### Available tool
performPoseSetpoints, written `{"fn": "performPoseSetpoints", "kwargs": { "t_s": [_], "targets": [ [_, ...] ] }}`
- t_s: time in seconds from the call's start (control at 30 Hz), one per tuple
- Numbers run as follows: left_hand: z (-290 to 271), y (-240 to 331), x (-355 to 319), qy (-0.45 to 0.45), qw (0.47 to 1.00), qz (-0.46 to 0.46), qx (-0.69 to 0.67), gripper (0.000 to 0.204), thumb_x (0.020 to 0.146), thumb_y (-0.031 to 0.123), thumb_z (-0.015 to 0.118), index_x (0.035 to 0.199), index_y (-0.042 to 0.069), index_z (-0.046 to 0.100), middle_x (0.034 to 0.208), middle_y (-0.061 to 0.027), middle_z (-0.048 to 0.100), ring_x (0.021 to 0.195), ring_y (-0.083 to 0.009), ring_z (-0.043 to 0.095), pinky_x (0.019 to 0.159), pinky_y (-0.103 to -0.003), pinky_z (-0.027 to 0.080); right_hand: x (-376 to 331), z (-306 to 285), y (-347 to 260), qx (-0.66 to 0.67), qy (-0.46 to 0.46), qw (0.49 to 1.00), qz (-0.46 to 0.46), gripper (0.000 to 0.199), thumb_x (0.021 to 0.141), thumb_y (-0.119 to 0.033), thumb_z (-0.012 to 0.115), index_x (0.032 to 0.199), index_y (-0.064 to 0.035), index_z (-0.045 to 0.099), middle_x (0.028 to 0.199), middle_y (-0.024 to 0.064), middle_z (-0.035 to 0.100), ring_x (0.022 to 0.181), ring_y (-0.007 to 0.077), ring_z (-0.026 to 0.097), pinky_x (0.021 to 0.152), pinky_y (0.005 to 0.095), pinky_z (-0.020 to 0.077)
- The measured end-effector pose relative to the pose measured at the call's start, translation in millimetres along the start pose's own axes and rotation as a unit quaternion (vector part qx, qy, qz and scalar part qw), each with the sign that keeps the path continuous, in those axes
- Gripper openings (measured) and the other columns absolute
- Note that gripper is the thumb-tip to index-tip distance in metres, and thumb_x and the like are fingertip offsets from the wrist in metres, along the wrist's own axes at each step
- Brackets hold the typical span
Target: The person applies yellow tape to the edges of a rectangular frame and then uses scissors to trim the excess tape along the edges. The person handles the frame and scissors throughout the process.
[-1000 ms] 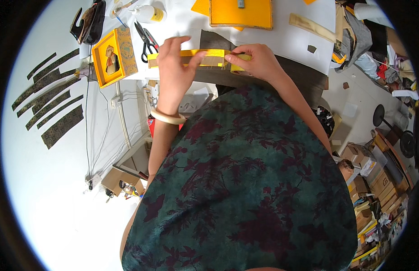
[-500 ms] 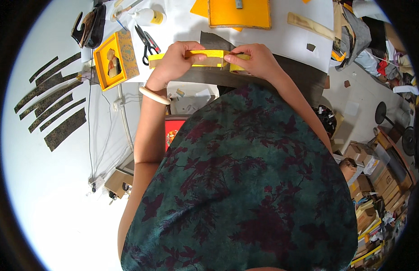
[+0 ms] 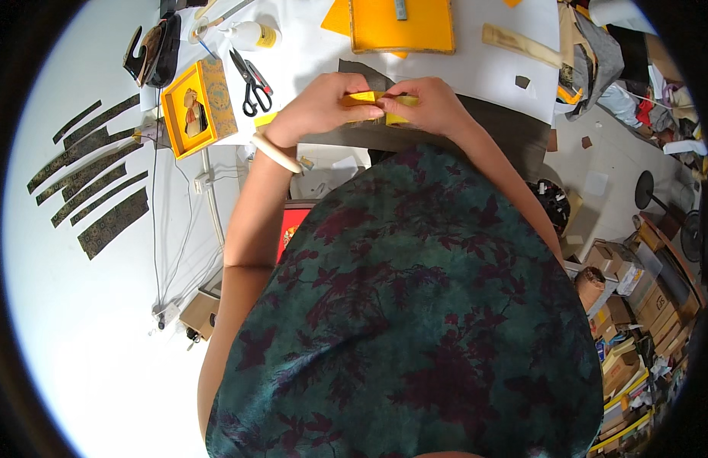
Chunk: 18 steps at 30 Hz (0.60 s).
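A long yellow strip with a brownish band (image 3: 361, 98) runs between my hands at the near edge of the white table. My left hand (image 3: 319, 107) is closed on its middle, thumb in front and fingers behind. Close beside it, thumbs almost meeting, my right hand (image 3: 428, 105) pinches the strip near its right end, where a yellow piece hangs below the fingers. The strip's left end shows beyond my left wrist, which wears a pale bangle (image 3: 276, 154). Much of the strip is hidden by my fingers. Behind my hands lies a dark patterned sheet (image 3: 367, 70).
Black-handled scissors (image 3: 254, 95) lie left of my hands, near a yellow box (image 3: 209, 136) and a white glue bottle (image 3: 253, 35). A yellow tray-like board (image 3: 403, 34) sits at the back. A pale wooden slat (image 3: 520, 46) lies right. Dark strips (image 3: 113, 221) cling to the wall.
My left hand has slid right along the strip, up close to my right hand, covering more of it. My right hand has barely moved. The view has shifted slightly.
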State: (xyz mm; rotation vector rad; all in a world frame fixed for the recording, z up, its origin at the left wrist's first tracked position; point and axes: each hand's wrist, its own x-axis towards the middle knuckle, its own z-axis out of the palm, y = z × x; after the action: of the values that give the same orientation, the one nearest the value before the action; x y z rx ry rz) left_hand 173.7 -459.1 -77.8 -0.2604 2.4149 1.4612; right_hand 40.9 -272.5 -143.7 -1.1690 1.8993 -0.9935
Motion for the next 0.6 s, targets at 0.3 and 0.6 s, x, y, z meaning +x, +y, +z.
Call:
{"fn": "performPoseSetpoints", "kwargs": {
  "t_s": [0.3, 0.6],
  "targets": [
    [-18, 51, -54, 0.06, 0.973, -0.016, -0.221, 0.013, 0.09, 0.008, 0.072, 0.09, 0.0, 0.061, 0.08, 0.0025, 0.061, 0.076, -0.0037, 0.054, 0.068, -0.019, 0.044, -37, -95, -88, 0.186, -0.114, 0.976, 0.01, 0.044, 0.087, -0.026, 0.076, 0.122, -0.0073, 0.058, 0.066, 0.0023, 0.059, 0.063, 0.0063, 0.053, 0.06, 0.0244, 0.0409],
    [-27, 72, -116, 0.159, 0.956, 0.083, -0.231, 0.017, 0.084, -0.004, 0.073, 0.092, -0.001, 0.059, 0.084, -0.0022, 0.066, 0.075, -0.0065, 0.06, 0.068, -0.022, 0.047, -62, -150, -133, -0.004, -0.008, 0.997, -0.08, 0.032, 0.075, -0.026, 0.087, 0.085, -0.0051, 0.065, 0.058, -0.0011, 0.054, 0.054, 0.0039, 0.044, 0.051, 0.0231, 0.0337]
  ]
}}
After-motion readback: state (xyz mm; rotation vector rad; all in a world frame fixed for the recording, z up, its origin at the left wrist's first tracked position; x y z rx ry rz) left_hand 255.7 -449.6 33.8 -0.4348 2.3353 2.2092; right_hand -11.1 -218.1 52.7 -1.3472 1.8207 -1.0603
